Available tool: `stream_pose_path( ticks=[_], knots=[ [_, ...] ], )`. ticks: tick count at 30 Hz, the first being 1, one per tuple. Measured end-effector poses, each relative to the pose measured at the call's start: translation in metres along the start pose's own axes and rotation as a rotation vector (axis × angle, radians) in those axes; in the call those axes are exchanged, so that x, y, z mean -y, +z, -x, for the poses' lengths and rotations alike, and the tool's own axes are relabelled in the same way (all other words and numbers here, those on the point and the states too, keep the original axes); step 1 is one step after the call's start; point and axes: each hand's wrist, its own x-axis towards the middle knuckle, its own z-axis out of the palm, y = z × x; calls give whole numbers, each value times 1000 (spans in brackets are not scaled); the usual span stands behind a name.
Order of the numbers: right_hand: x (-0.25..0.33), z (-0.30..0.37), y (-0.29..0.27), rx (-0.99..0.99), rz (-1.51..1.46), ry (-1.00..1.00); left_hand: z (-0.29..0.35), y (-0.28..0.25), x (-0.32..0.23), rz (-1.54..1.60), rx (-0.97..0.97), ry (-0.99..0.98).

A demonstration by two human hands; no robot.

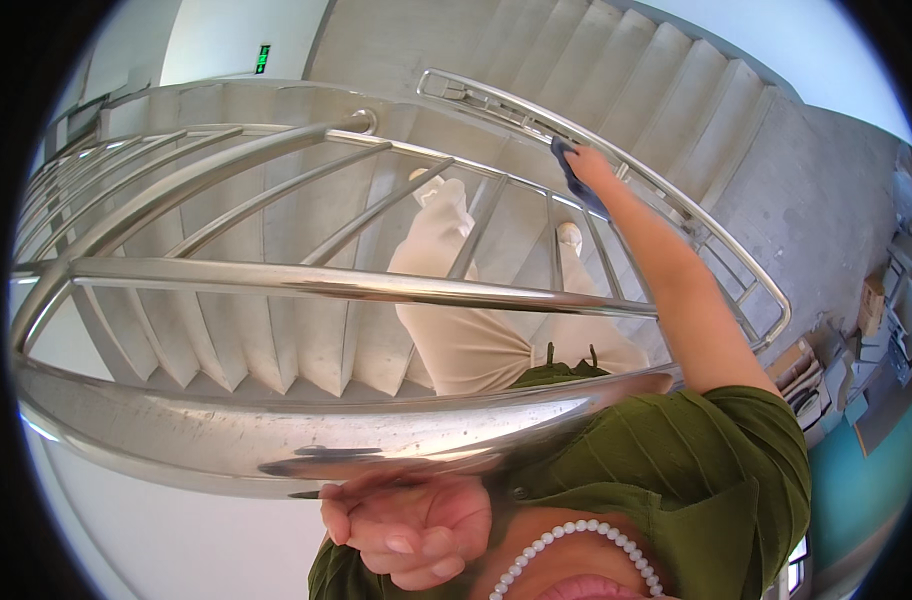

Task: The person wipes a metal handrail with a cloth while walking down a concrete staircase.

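Note:
My right arm reaches forward over the metal stair railing. At its end my right hand (590, 168) is closed on a dark blue cloth (574, 185), which hangs against the far handrail (666, 195). Close to me, my left hand (416, 528) is turned palm up with its fingers curled, just below the thick polished handrail (376, 425). A thin dark tip (304, 495) pokes out beside its fingers; what it belongs to is hidden. A dark reflection shows in the rail above this hand.
Metal bars (376, 212) run between the rails in front of my legs. Concrete steps (266, 330) lie to the left, and more stairs (636, 80) lie beyond the far rail. Cardboard and other scraps (826, 370) are piled at the right. A green sign (263, 59) is on the wall.

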Motion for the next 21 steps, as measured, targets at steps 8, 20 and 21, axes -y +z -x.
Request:
stream_pose_path(
  ticks=[8, 20, 21],
  knots=[
    [263, 86, -7, 308, -436, -483, -8, 17, -18, -104, -144, -88],
    [400, 211, -146, 605, -976, -799, 1, 19, -6, -75, -174, -64],
    [411, 215, -148, 626, -1035, -835, 2, 19, -6, -85, -204, -50]
  ],
)
